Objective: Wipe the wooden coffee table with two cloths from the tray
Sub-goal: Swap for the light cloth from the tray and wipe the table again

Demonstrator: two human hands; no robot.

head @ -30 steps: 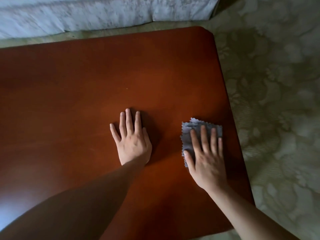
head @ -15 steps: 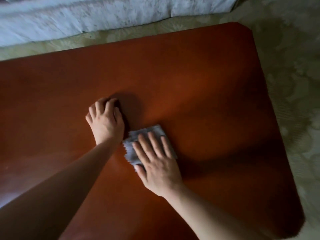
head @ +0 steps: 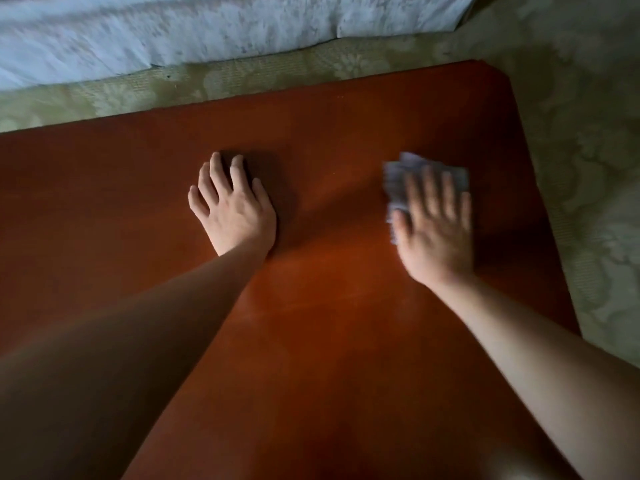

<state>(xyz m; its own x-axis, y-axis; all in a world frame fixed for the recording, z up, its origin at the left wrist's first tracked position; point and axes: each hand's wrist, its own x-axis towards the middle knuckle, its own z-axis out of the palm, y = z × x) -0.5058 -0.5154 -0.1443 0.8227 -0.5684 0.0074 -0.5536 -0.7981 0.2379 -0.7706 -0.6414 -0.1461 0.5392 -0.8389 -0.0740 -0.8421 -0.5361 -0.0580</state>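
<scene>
1. Coffee table (head: 329, 341): smooth reddish-brown wood with a low sheen and faint pale smears across the middle. Straight edges; the far right corner is cut off at an angle.
2. Left hand (head: 235, 209): palm down on the wood near the middle of the table, toward the far edge. Fingers straight and slightly spread, gripping nothing. Cannot tell whether anything lies under the palm.
3. Right hand (head: 436, 230): blurred, palm down close to the right edge. Fingers straight and a little apart, pressing flat on the cloth, not curled round it.
4. Grey cloth (head: 396, 188): thin, soft, roughly square, lying flat on the tabletop near the right edge, short of the far right corner. It shows past the fingertips and the thumb side; its edge looks ragged, though blur hides detail.
5. Carpet (head: 588, 133): pale olive with a woven floral pattern, beyond the far and right edges.
6. Pale bluish-white fabric (head: 207, 29): soft and mottled, beyond the far edge.
</scene>
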